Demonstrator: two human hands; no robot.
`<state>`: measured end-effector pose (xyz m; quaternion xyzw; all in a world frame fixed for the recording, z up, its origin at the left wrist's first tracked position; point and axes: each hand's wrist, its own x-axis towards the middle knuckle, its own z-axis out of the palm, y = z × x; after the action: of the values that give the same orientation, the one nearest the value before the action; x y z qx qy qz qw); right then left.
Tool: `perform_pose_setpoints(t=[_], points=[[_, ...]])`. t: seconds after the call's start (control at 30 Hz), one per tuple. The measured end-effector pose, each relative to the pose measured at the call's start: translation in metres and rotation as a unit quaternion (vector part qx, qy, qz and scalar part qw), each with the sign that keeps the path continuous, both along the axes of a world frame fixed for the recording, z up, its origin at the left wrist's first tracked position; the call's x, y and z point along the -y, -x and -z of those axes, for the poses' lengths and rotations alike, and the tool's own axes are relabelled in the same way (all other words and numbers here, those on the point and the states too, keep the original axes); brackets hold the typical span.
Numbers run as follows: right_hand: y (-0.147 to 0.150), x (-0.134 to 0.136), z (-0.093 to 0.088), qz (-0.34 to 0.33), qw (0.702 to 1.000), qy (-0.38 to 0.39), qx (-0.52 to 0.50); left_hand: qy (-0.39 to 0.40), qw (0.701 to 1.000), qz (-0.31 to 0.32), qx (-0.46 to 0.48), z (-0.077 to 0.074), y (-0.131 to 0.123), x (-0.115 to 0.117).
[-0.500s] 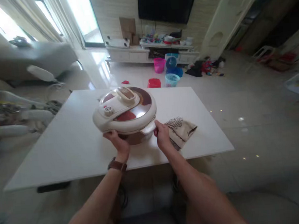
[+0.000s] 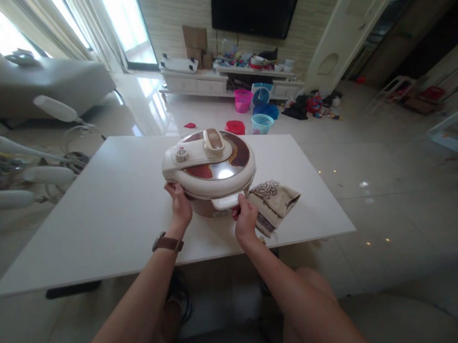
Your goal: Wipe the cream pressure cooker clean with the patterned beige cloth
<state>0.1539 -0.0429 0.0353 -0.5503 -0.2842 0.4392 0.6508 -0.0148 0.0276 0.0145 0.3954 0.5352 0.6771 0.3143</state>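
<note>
A cream and brown electric pressure cooker stands on the white table, its lid on. The lid carries a raised handle and a round knob at the left. My left hand holds the cooker under its left rim, with the fingertips partly hidden. On the front side handle, my right hand has its thumb on top and fingers curled below. A folded beige cloth with a dark pattern lies just right of the cooker, close to my right hand.
Beyond the table, a red stool, a light-blue basket and a pink bin stand on the floor. A white bicycle-like frame is near the table's left edge. A low white cabinet lines the far wall.
The cooker has shifted right and turned, bringing its side handle round to the front. Both hands have kept hold of it. The cloth has stayed on the table.
</note>
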Motion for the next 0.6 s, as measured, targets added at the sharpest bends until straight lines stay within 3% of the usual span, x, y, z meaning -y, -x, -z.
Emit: perform_pose_setpoints(t=[0.13,0.3,0.6], points=[[0.0,-0.003,-0.002,-0.016,1.0,0.008,0.001,0.03,0.999,-0.025,0.035,-0.007,-0.01,0.007],[0.0,-0.003,-0.005,-0.021,1.0,0.015,0.005,0.059,0.991,-0.11,0.046,-0.011,-0.035,0.025],[0.0,-0.002,-0.007,-0.033,0.999,0.018,0.003,0.011,0.997,-0.08,-0.003,-0.008,-0.062,0.042]])
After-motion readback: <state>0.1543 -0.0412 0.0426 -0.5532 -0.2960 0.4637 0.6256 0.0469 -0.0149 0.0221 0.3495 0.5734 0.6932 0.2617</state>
